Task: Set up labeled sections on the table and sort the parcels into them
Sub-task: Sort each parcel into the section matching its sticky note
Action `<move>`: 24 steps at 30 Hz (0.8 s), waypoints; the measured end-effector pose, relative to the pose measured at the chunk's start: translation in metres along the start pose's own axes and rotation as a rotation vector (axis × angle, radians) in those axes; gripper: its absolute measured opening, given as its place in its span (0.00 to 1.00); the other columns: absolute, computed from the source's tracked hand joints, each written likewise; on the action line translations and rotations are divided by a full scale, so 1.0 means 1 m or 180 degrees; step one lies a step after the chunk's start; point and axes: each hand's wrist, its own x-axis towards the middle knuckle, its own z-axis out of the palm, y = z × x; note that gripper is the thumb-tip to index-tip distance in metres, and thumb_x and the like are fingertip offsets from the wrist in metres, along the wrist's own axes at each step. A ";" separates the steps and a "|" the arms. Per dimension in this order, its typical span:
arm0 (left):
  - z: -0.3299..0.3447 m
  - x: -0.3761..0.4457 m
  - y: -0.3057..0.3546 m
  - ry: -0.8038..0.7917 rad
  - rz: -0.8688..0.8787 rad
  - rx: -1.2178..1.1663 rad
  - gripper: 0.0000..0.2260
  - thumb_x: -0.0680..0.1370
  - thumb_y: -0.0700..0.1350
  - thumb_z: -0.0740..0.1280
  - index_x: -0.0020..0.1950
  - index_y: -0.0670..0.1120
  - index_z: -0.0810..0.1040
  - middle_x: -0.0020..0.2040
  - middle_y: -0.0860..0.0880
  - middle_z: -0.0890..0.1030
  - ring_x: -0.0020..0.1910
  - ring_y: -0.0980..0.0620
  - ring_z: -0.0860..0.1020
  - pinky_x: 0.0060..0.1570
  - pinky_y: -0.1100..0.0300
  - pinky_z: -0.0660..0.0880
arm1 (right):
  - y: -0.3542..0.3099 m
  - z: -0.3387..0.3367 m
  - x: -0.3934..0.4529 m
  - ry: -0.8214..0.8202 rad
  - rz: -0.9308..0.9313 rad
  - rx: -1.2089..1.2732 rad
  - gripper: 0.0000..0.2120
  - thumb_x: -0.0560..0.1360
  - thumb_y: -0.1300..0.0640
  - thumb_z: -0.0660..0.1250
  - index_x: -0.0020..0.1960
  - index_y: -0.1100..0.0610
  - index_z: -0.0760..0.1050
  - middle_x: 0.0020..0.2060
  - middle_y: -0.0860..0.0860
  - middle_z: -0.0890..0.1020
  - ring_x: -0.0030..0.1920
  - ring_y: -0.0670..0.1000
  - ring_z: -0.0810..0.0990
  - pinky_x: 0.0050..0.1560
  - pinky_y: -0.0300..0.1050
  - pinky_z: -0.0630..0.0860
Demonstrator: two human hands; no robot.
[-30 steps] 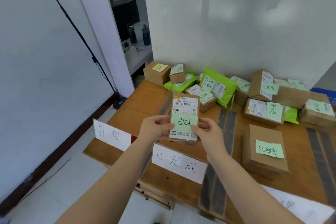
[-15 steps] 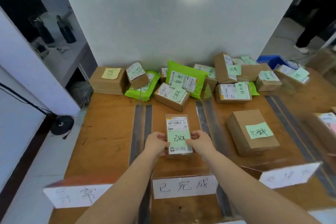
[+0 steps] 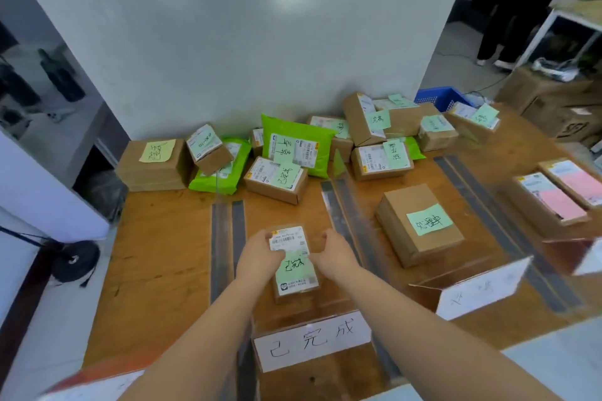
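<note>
the small parcel (image 3: 294, 262) lies flat on the table (image 3: 156, 254) in the middle lane, just behind the white sign (image 3: 312, 340) reading 已完成. i judge that's why i have it here, since its green note looks to read the same. my left hand (image 3: 257, 259) grips its left edge, fingers curled onto the label; my right hand (image 3: 335, 254) holds the right edge. the unsorted pile (image 3: 293, 153) waits by the wall. the right-hand sign (image 3: 482, 286) is blurred, the left one cut off.

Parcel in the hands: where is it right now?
Head view, centre: the parcel is between the left hand and right hand, in the table section behind the white sign, between two tape strips.
</note>
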 end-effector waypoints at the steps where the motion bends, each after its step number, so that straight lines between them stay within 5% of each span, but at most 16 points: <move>1: -0.002 -0.001 0.015 0.0058 0.0253 0.0270 0.20 0.74 0.44 0.67 0.65 0.46 0.69 0.63 0.47 0.75 0.56 0.49 0.75 0.45 0.61 0.71 | -0.003 -0.013 -0.004 0.0104 -0.0196 -0.0061 0.26 0.72 0.56 0.69 0.67 0.57 0.65 0.63 0.53 0.73 0.59 0.54 0.75 0.52 0.44 0.74; 4: 0.000 -0.009 0.072 0.0191 0.1004 0.1359 0.20 0.74 0.46 0.64 0.66 0.49 0.68 0.63 0.47 0.72 0.61 0.46 0.72 0.54 0.53 0.72 | -0.006 -0.066 -0.015 0.0398 -0.0731 -0.0495 0.21 0.73 0.56 0.67 0.65 0.53 0.67 0.60 0.51 0.73 0.61 0.55 0.75 0.56 0.49 0.74; 11: 0.060 -0.058 0.200 0.0724 0.1977 0.2616 0.19 0.76 0.48 0.60 0.67 0.49 0.68 0.61 0.45 0.73 0.60 0.43 0.71 0.54 0.50 0.70 | 0.048 -0.219 -0.050 0.1254 -0.1349 -0.2055 0.19 0.76 0.59 0.60 0.67 0.54 0.66 0.61 0.53 0.73 0.61 0.56 0.73 0.53 0.51 0.73; 17: 0.146 -0.109 0.289 0.0810 0.2088 0.2732 0.18 0.76 0.49 0.61 0.65 0.48 0.70 0.61 0.45 0.73 0.61 0.43 0.70 0.53 0.50 0.70 | 0.138 -0.330 -0.084 0.1656 -0.1238 -0.2856 0.16 0.75 0.55 0.63 0.62 0.53 0.68 0.59 0.53 0.73 0.60 0.56 0.71 0.52 0.49 0.69; 24: 0.225 -0.135 0.370 0.0785 0.2410 0.2549 0.15 0.76 0.49 0.58 0.62 0.49 0.72 0.61 0.45 0.74 0.59 0.44 0.72 0.54 0.51 0.71 | 0.202 -0.422 -0.081 0.1771 -0.1066 -0.2785 0.16 0.75 0.54 0.63 0.62 0.53 0.69 0.59 0.53 0.74 0.60 0.55 0.71 0.57 0.51 0.69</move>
